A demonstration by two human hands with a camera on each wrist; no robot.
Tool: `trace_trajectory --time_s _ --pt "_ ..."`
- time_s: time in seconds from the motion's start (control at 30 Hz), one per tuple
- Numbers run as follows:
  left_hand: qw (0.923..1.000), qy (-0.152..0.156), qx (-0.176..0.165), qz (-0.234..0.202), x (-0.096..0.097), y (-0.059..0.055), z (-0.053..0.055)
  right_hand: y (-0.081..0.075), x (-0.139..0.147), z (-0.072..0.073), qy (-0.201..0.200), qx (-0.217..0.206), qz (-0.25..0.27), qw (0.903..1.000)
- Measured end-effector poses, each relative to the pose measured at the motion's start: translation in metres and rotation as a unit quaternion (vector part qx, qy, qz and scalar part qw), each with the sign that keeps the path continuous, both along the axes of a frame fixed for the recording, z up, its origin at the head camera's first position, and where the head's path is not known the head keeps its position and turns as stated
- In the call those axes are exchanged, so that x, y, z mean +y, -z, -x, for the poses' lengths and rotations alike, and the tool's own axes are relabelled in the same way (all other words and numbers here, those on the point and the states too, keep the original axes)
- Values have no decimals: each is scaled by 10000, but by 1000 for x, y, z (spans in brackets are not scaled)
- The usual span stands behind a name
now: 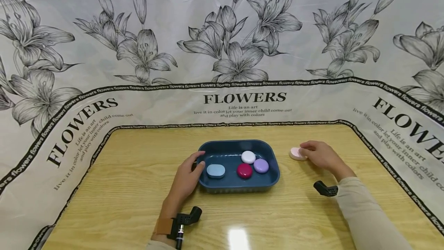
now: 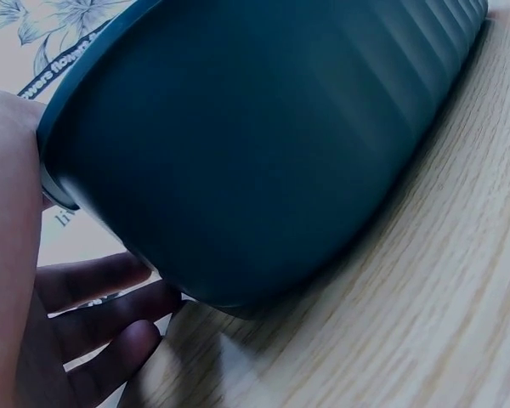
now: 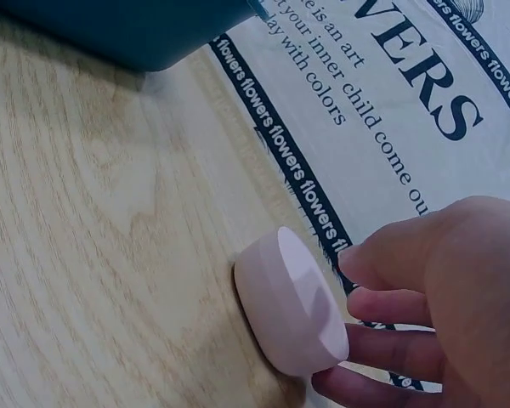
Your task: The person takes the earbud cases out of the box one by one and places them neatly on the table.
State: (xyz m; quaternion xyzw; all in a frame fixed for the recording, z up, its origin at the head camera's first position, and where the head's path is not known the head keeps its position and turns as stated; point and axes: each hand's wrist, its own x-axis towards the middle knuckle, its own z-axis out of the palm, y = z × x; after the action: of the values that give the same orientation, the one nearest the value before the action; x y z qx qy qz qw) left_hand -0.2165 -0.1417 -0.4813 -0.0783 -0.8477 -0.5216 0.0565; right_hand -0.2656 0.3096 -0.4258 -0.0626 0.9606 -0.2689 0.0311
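Observation:
A dark blue rectangular bin [image 1: 236, 189] stands on the table. My left hand [image 1: 187, 174] holds its left end, the thumb at the rim and the other fingers around the outside wall, as the left wrist view shows. Inside lie a light blue oblong piece [image 1: 216, 171], a white round piece [image 1: 248, 157], a dark red round piece [image 1: 244, 171] and a purple round piece [image 1: 261, 166]. To the right of the bin, a pale pink round, flat-topped piece [image 3: 289, 306] rests on the table. My right hand [image 1: 320, 155] is beside it, fingertips at its edge and the thumb apart.
The wooden table [image 1: 138, 203] meets a white cloth [image 1: 166, 107] with printed flowers and lettering at the back and sides. A wrist camera [image 1: 187, 217] sits on the left wrist, another black camera [image 1: 325, 189] by the right sleeve.

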Motion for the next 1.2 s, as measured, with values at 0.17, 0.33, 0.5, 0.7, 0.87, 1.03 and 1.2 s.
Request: trace_trajectory --time_s 0.17,0.33,0.5,0.7,0.87,1.03,1.2 --pt "10000 -8 -33 -22 1 -2 -3 -6 -4 -4 29 211 -94 9997" --pt "10000 -21 -62 25 1 -5 -4 -16 -13 -7 30 300 104 9995" --pt "10000 -24 -11 57 0 -1 -4 -19 -20 -8 18 436 234 9988" --pt "10000 -23 18 60 1 0 -3 -22 -25 -6 30 672 276 9974" --pt "10000 -5 47 10 2 -1 -2 -24 -30 -4 31 665 306 9973" --pt "10000 24 54 29 2 -3 -3 -27 -36 -3 50 624 362 9974" --pt "10000 8 39 79 3 -4 -3 -29 -41 -1 -111 629 502 9967"
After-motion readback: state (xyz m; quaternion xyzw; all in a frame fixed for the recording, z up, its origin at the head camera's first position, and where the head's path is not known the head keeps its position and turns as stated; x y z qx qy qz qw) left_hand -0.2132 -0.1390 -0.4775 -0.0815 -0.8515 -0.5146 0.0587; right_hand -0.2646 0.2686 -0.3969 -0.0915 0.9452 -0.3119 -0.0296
